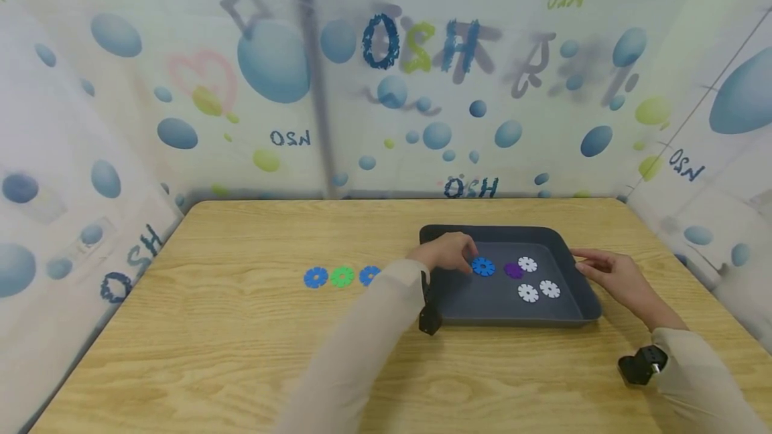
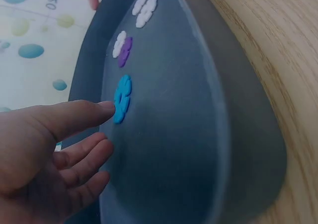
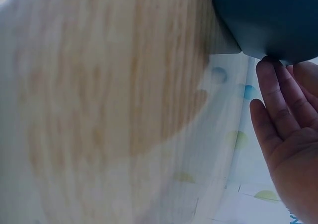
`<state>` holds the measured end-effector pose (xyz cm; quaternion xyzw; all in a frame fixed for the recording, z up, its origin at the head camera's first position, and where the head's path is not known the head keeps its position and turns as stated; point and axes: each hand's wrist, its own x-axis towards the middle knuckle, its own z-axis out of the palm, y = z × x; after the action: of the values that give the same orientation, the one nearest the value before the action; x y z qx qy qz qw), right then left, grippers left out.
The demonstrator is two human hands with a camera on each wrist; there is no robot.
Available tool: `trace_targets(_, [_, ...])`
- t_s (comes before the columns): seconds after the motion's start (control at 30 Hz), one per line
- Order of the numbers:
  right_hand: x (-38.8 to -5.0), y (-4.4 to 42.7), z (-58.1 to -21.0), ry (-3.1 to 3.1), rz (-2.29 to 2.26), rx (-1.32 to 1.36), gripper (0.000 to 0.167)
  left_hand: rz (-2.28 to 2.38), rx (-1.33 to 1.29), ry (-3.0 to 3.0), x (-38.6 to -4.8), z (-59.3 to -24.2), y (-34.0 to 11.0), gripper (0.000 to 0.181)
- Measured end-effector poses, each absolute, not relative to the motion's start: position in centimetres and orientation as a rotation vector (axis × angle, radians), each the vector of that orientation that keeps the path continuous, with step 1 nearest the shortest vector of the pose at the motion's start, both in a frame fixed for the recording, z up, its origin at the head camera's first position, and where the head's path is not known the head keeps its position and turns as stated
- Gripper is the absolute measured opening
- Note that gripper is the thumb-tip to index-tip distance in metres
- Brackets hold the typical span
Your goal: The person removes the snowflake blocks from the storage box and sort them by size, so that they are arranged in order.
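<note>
A dark grey tray [image 1: 470, 307] holds a blue notched plastic disc [image 1: 483, 266], a purple disc [image 1: 513, 270] and several white discs [image 1: 528, 293]. Over the tray's left part reaches my left hand [image 1: 447, 251], fingers loosely bent with nothing between them. In the left wrist view its thumb tip lies right at the blue disc; whether they touch I cannot tell. My right hand [image 1: 621, 281] is at the tray's right side. The right wrist view shows its fingertips [image 3: 268, 67] against the tray's outer wall, fingers nearly straight, with the thumb partly cut off.
Left of the tray, a blue disc [image 1: 315, 277], a green disc [image 1: 342, 276] and another blue disc [image 1: 369, 276] lie in a row on the wooden table [image 1: 241, 333]. The left sleeve partly covers the last one. Patterned curtain walls [image 1: 386, 119] enclose the table's back and sides.
</note>
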<state>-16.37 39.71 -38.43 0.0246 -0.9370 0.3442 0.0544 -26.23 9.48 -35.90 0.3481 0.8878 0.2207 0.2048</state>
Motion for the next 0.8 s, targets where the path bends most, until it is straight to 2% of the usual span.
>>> trace_targets(0.47, [-16.3, 39.6, -38.1, -2.859, 1.061, 0.099, 0.044, 0.484, 0.929, 2.565, -26.6, -37.1, 12.2, 0.04])
trace_targets(0.8, [-16.2, 39.4, -38.0, -2.863, 1.075, 0.08, 0.044, 0.529, 0.753, 2.612, -25.6, -36.9, 12.8, 0.036])
